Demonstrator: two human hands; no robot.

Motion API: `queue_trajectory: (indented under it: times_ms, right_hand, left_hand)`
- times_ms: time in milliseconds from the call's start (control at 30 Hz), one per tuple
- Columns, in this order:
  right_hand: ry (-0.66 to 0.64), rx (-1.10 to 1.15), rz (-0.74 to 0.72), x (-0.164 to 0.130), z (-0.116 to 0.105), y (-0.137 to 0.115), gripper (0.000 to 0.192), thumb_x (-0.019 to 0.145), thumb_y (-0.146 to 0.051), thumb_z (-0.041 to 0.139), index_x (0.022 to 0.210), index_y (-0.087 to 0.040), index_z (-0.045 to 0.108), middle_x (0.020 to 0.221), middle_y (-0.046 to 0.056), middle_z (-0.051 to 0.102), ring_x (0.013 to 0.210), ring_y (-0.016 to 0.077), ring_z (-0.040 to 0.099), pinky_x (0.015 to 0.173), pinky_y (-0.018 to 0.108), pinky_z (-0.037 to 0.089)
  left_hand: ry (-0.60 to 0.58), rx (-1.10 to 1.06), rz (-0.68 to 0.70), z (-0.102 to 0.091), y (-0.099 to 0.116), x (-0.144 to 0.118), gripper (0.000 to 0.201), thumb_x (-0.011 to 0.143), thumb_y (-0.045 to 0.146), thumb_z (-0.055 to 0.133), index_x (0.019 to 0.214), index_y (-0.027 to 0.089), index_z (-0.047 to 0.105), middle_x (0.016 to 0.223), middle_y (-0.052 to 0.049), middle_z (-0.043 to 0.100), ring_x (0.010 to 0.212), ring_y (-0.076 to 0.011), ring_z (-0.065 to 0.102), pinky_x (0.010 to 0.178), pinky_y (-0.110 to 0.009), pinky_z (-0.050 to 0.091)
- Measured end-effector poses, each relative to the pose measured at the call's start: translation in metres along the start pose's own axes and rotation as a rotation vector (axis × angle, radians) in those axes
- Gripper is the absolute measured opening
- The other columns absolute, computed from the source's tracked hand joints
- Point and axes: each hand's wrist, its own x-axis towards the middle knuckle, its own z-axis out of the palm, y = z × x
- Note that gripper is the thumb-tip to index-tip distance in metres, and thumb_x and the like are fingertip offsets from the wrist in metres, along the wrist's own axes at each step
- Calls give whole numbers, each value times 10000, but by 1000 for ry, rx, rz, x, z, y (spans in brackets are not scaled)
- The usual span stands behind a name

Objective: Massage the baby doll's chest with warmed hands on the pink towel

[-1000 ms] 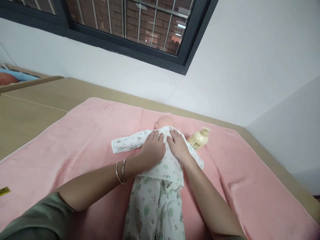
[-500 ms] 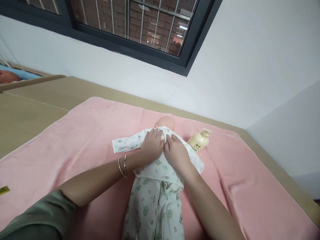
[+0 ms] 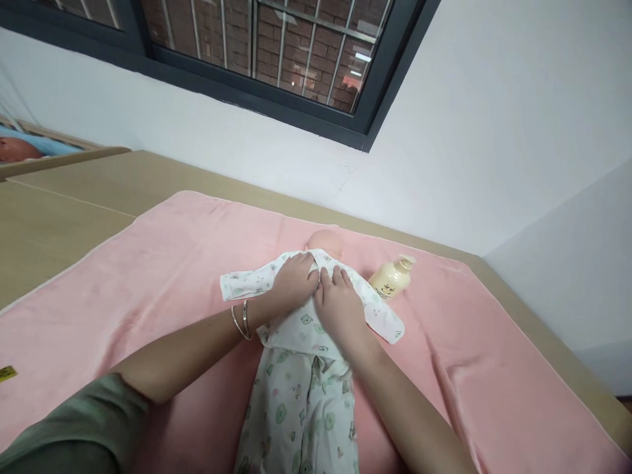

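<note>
The doll (image 3: pixel 323 242) lies face up in the middle of the pink towel (image 3: pixel 148 263), dressed in a white printed baby suit (image 3: pixel 301 388); both hands press flat on its chest; left hand (image 3: pixel 295 282) with fingers together on the cloth near the collar, right hand (image 3: pixel 337 304) beside it, fingers slightly spread, pinching nothing that I can see; a cream pump bottle (image 3: pixel 392 279) lies right of the doll, its dark label too small to read; the towel spreads wide left of the doll; its right edge nears the table (image 3: pixel 59 217) edge.
</note>
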Motion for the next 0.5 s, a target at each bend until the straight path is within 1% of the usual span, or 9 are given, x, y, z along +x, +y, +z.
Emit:
queue_trajectory:
  times_ms: [33, 100, 167, 267, 333, 400, 500]
  right_hand:
    - [5, -5, -11, -2, 1, -2, 515, 994, -292, 380, 1471, -122, 476, 1484, 202, 475, 1408, 371, 403, 1134, 515, 361]
    - [10, 16, -21, 0, 2, 0, 503, 991, -287, 387, 1458, -137, 498, 1491, 185, 474, 1413, 359, 401, 1144, 508, 357]
    - [13, 74, -23, 8, 4, 9, 484, 998, -278, 373, 1437, -140, 522, 1498, 169, 473, 1418, 329, 403, 1172, 488, 326]
    - [26, 187, -13, 22, 8, 26, 472, 1006, -290, 367, 1429, -152, 522, 1505, 139, 474, 1431, 281, 392, 1203, 482, 274]
    - [32, 225, -5, 27, 11, 33, 475, 1007, -306, 370, 1436, -154, 507, 1513, 134, 465, 1444, 270, 373, 1205, 495, 259]
    - [32, 218, -3, 28, 11, 34, 482, 1011, -302, 354, 1443, -142, 495, 1520, 147, 452, 1452, 275, 358, 1203, 508, 251]
    - [33, 194, -1, 24, 10, 26, 492, 1012, -279, 329, 1449, -111, 483, 1519, 174, 445, 1455, 286, 354, 1199, 517, 250]
  left_hand:
    - [3, -2, -3, 1, -2, 1, 324, 923, 223, 364, 1119, 148, 611, 1172, -149, 675, 1133, -276, 606, 1028, -451, 469]
    - [23, 4, 2, 4, -4, 1, 325, 917, 219, 364, 1118, 152, 610, 1174, -148, 675, 1138, -279, 604, 1030, -457, 466]
    - [56, 7, 12, 10, -3, -2, 359, 920, 229, 368, 1183, 147, 598, 1255, -147, 655, 1213, -280, 573, 1074, -463, 434]
    - [117, -4, -9, 18, 0, -7, 417, 932, 267, 379, 1283, 148, 572, 1375, -129, 604, 1313, -277, 514, 1139, -472, 377]
    - [143, -16, -25, 21, 1, -9, 436, 936, 280, 386, 1307, 145, 570, 1402, -123, 592, 1335, -274, 499, 1160, -472, 357]
    - [154, -29, -26, 22, 1, -10, 440, 935, 278, 387, 1304, 139, 581, 1394, -121, 602, 1331, -268, 506, 1167, -463, 355]
    - [166, -41, -22, 21, 0, -10, 444, 934, 274, 385, 1295, 122, 594, 1381, -122, 615, 1321, -266, 515, 1173, -450, 351]
